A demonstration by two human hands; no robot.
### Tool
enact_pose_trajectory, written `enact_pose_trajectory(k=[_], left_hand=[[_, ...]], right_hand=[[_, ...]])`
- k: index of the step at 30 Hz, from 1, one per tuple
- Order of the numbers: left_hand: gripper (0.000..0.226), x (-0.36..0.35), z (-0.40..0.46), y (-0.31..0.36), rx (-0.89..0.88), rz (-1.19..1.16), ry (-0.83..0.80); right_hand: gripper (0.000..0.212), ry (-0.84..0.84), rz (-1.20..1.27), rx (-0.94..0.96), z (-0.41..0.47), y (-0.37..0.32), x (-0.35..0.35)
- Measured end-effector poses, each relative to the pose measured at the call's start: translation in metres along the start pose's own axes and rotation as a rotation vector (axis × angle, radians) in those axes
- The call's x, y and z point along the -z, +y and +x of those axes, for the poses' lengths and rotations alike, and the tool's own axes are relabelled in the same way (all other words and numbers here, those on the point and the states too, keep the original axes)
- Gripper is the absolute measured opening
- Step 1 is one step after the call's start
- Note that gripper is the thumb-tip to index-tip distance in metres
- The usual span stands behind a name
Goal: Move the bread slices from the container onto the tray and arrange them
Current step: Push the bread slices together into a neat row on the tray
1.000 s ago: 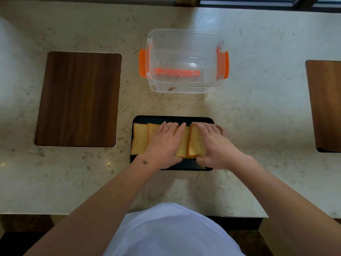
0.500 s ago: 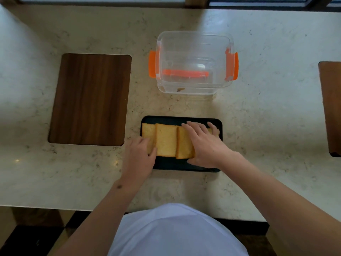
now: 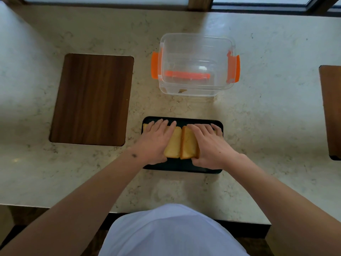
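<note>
pressing flat on the bread slices (image 3: 181, 143), both hands lie palm-down over the black tray (image 3: 182, 166). left hand (image 3: 156, 143) is open, fingers spread and laid along the left slices, gripping nothing. right hand (image 3: 208, 145) is also open, fingers flat over the right slices, thumb at the near edge of one slice; no pinch that i can see. two slices show between the hands, side by side and touching, the right one tilted a little against its neighbour. more bread sits under the palms, count unclear.

clear container (image 3: 197, 63) with orange clips stands beyond the tray on the pale surface (image 3: 258, 117), apart from it. looks emptied, only a small crumb-like bit near its front wall. so the moving seems done; arranging is the step in hand.

handling judgement: slices are light, soft, easily dented or torn, crumbly at the crust. slide them with flat fingers rather than squeeze. to lift one, take it by opposite crust edges, lightly. the tray probably slips on the smooth stone if pushed hard sideways.

wooden inlay (image 3: 92, 98) lies to the left, unused.
</note>
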State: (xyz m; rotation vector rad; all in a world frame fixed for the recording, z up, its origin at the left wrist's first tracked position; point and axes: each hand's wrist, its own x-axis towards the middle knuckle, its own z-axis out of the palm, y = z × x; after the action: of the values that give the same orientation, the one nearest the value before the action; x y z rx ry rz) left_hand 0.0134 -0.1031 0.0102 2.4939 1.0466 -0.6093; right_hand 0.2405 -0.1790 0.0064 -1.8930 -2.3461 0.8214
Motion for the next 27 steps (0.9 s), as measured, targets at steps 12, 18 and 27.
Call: enact_pose_trajectory(k=[12, 18, 27], left_hand=[[0.121, -0.013, 0.009, 0.000, -0.160, -0.115, 0.133], [0.134, -0.014, 0.007, -0.003, -0.125, -0.142, 0.112], [0.137, -0.017, -0.008, -0.031, -0.024, -0.163, 0.093]], right_hand=[[0.109, -0.050, 0.001, 0.021, 0.002, 0.000, 0.000], [0.112, -0.051, 0.005, 0.009, 0.003, -0.002, -0.002], [0.126, -0.131, -0.062, -0.055, -0.006, 0.012, 0.005]])
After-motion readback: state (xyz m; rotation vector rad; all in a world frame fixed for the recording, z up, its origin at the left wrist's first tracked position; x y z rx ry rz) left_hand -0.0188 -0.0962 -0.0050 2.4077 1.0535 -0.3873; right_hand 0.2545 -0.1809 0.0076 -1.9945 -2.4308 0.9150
